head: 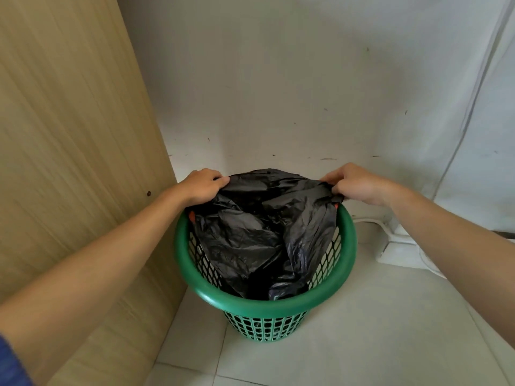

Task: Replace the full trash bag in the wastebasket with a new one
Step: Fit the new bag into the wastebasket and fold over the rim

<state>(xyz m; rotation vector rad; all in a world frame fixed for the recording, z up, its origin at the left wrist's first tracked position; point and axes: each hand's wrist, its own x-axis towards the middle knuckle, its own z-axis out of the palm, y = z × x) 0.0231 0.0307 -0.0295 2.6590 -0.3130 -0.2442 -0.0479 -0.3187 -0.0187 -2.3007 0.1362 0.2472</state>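
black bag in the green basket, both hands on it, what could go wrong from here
1. The left hand and right hand each grip only a small bunch of the thin edge of the black bag; a hard pull may tear it.
2. Nothing holds the green basket down, so it could lift or tip with the bag.
3. The bag's near edge sags inside the rim and might slip further in.

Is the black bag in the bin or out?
In: the black bag hangs inside the green bin; left hand and right hand hold its top.
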